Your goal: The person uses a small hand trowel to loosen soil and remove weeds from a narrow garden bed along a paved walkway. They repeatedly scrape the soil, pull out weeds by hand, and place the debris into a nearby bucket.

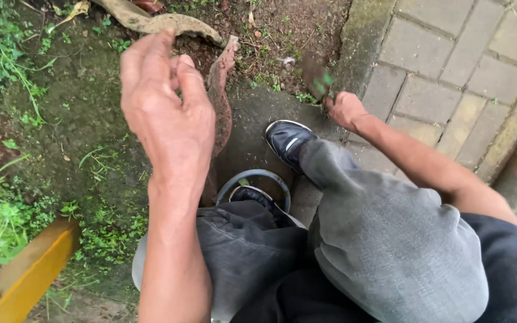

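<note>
My left hand [166, 110] hovers raised over the mossy ground, fingers loosely curled and apart, holding nothing. Just beyond it lies a brown curled piece of bark or dry leaf sheath [219, 101]. My right hand [343, 109] reaches forward near the pavement edge, fingers closed on a small clump of weed with soil [317, 76], which is blurred. My knees in grey trousers [384, 239] and a dark shoe [288, 140] fill the lower middle.
Mossy concrete and soil [85, 101] with small green weeds [1, 221] lie on the left. Grey paving bricks [450, 60] run along the right. A yellow bar [25, 278] crosses the lower left. A grey ring-shaped rim [252, 175] sits under my legs.
</note>
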